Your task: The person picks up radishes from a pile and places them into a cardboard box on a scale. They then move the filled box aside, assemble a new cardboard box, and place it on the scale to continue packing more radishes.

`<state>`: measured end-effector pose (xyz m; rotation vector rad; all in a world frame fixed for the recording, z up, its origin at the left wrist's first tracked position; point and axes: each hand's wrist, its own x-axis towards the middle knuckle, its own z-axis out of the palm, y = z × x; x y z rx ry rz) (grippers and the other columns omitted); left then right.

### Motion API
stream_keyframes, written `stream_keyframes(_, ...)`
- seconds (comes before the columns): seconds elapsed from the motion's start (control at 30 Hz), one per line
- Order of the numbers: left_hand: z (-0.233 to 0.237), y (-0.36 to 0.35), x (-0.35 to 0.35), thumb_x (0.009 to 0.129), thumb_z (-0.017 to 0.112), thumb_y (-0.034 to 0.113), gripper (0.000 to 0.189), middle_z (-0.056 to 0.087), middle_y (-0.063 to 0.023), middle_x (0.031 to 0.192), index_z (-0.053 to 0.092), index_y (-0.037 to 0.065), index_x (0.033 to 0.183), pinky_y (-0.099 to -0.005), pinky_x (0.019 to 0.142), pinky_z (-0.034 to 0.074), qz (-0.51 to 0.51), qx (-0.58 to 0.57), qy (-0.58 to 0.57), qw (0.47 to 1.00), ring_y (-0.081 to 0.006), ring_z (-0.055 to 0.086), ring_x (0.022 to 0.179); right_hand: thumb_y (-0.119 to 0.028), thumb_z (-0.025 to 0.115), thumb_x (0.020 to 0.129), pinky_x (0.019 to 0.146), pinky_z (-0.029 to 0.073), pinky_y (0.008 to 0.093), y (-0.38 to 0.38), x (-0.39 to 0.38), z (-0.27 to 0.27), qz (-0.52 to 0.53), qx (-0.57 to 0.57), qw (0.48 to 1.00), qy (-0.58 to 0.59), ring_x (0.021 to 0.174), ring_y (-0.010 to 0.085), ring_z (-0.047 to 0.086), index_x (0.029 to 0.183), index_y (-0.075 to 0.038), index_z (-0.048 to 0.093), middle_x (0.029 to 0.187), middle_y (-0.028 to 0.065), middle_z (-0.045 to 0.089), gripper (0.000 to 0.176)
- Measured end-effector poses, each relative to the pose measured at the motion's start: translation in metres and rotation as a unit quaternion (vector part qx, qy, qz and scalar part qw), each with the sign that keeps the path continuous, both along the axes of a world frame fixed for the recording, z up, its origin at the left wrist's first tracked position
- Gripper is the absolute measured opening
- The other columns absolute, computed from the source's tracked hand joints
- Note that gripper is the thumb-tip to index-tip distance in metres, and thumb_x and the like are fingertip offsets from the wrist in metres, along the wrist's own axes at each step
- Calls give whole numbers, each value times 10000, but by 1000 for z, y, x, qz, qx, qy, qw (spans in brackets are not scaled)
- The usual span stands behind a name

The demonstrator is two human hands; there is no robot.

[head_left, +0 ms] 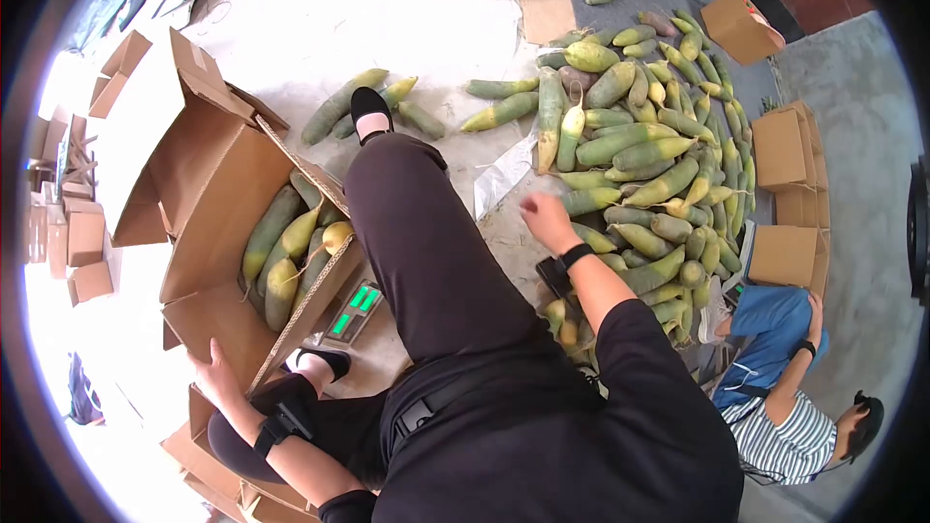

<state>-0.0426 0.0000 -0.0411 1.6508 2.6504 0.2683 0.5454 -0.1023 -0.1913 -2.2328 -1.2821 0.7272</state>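
Here the right hand (545, 218) reaches out over the near edge of a big pile of long green-and-yellow vegetables (644, 160) heaped on the concrete floor (407, 29). Its fingers are spread apart and hold nothing, and it hangs just above the closest vegetables. The left hand (217, 375) lies against the lower flap of an open cardboard box (208, 184) at the left side of the floor. Whether its fingers curl round the flap's edge I cannot tell. The box stands on a scale (354, 311) with a green display and already holds several of the same vegetables (284, 254). A few more lie loose on the floor beyond the person's outstretched leg (417, 242). A clear plastic sheet (499, 174) lies beside the pile. Near the pile's right edge another person (780, 383) crouches, with folded boxes (790, 150) stacked just beyond.
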Motion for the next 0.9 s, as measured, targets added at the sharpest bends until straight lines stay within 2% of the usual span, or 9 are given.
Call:
stream_keyframes(0.13, -5, 0, -6, 857, 612, 308, 625, 481, -289, 1256, 394, -85, 1292, -420, 980, 390, -3, 17, -34, 999, -399, 486, 1149, -141, 591, 734, 798, 482, 434, -84, 34, -29, 51, -179, 981, -58, 897, 366, 603, 889, -80, 648, 901, 182, 644, 176)
stream_keyframes(0.17, -6, 0, -7, 856, 614, 305, 621, 484, -289, 1252, 399, -84, 1289, -421, 980, 388, -3, 23, -43, 999, -399, 486, 1147, -138, 585, 738, 817, 488, 427, -94, 37, -14, 30, -260, 962, -79, 933, 351, 605, 905, -89, 654, 939, 173, 646, 188)
stream_keyframes(0.23, -4, 1, -7, 857, 613, 307, 620, 482, -288, 1254, 399, -85, 1288, -422, 982, 387, -6, 18, -26, 999, -400, 485, 1148, -122, 588, 747, 811, 498, 438, -119, 53, -3, 54, -304, 941, -142, 962, 329, 611, 957, -96, 660, 977, 170, 644, 224)
stream_keyframes(0.3, -5, 1, -8, 857, 611, 308, 620, 480, -288, 1256, 400, -85, 1287, -422, 983, 385, -8, 12, -10, 1000, -400, 484, 1149, -140, 572, 792, 835, 504, 431, -131, 67, 22, 61, -420, 881, -206, 1039, 319, 588, 1014, -76, 648, 1057, 132, 635, 243)
stream_keyframes(0.4, -8, 0, -11, 856, 613, 317, 624, 477, -289, 1259, 402, -82, 1287, -423, 980, 387, -12, 28, -24, 999, -400, 483, 1150, -198, 557, 853, 903, 428, 454, -149, 86, 48, 58, -505, 825, -247, 1161, 258, 488, 1161, -143, 572, 1214, 68, 536, 314)
stream_keyframes(0.57, -1, 0, -1, 842, 625, 334, 618, 506, -275, 1232, 425, -51, 1283, -424, 961, 403, 5, 21, -24, 999, -393, 506, 1127, -206, 560, 858, 902, 383, 499, -172, 88, 50, 139, -536, 773, -310, 1168, 244, 458, 1194, -162, 543, 1221, 52, 526, 339)
stream_keyframes(0.73, 2, -4, 9, 827, 636, 297, 565, 565, -261, 1141, 458, -42, 1243, -434, 904, 434, -6, 33, 22, 999, -407, 547, 1051, -155, 456, 887, 921, 333, 533, -197, 84, 13, 146, -440, 801, -379, 1105, 212, 514, 1077, -162, 555, 1090, 27, 601, 215)
stream_keyframes(0.8, 10, -4, 17, 820, 644, 260, 544, 578, -256, 1111, 461, -35, 1238, -432, 895, 438, -18, 44, -22, 999, -402, 558, 1030, -182, 548, 840, 933, 326, 524, -200, 89, 8, 161, -447, 796, -376, 1104, 206, 517, 1100, -161, 537, 1086, 37, 597, 261)
stream_keyframes(0.9, 18, -4, 29, 812, 648, 226, 520, 578, -246, 1117, 468, -5, 1241, -425, 889, 441, 16, 52, -43, 998, -392, 559, 1034, -269, 718, 682, 926, 346, 497, -188, 80, 28, 221, -466, 770, -374, 1100, 205, 519, 1126, -161, 502, 1083, 35, 586, 506)
